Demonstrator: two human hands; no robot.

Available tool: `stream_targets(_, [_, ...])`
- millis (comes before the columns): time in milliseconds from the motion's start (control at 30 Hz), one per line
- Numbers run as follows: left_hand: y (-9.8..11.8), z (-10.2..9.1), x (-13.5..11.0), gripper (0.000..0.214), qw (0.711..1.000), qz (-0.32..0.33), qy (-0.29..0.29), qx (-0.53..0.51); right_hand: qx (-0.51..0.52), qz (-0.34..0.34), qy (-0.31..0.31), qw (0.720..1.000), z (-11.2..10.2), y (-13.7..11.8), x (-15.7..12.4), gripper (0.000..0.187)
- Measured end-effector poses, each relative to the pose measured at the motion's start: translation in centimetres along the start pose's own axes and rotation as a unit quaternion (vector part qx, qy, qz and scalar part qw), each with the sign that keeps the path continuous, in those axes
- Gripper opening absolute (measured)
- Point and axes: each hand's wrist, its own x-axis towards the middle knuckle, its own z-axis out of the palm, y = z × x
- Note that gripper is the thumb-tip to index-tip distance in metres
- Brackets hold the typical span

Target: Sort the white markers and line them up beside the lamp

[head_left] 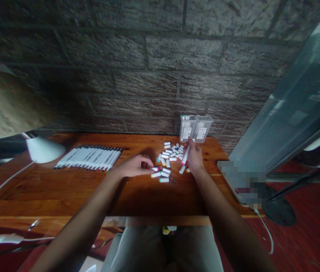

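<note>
We have one marker point(186, 154) just right of the frame's centre, pink end tilted downward, our right hand point(196, 155) closed round it. Our left hand point(137, 165), near the centre, pinches one pink-ended cap point(155, 169). We judge it best to hold the marker steady and grip the cap lightly by its sides. Four loose caps point(164, 180) lie just beside it on the tabletop point(154, 198); the pile point(173, 152) above is too crowded to count. Two clear containers point(187, 130) stand upper right of centre; one marker row point(89, 157), too blurred to count, lies left.
</note>
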Motion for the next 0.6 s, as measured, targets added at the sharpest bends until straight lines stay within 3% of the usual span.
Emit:
stream_targets(167, [0.8, 1.1, 0.6, 0.024, 0.999, 0.033, 0.038, 0.001, -0.008, -0.017, 0.012, 1.0, 0.0, -0.1, 0.2, 0.044])
stream_targets(300, [1.1, 1.4, 1.0, 0.027, 0.992, 0.037, 0.118, 0.031, -0.003, -0.005, 0.014, 1.0, -0.3, -0.2, 0.3, 0.043])
stream_targets(400, [1.2, 1.6, 1.1, 0.027, 0.984, 0.034, 0.165, 0.062, -0.087, -0.034, -0.056, 0.994, -0.7, -0.6, -0.1, 0.039])
stream_targets(500, [1.3, 1.7, 1.2, 0.028, 0.976, 0.026, 0.2, 0.085, -0.25, -0.1, -0.164, 0.949, -0.9, -1.0, -1.1, 0.026])
stream_targets(600, [1.4, 1.7, 1.3, 0.031, 0.961, 0.001, 0.259, 0.093, -0.369, -0.146, -0.186, 0.899, -0.7, -0.9, -2.0, 0.013])
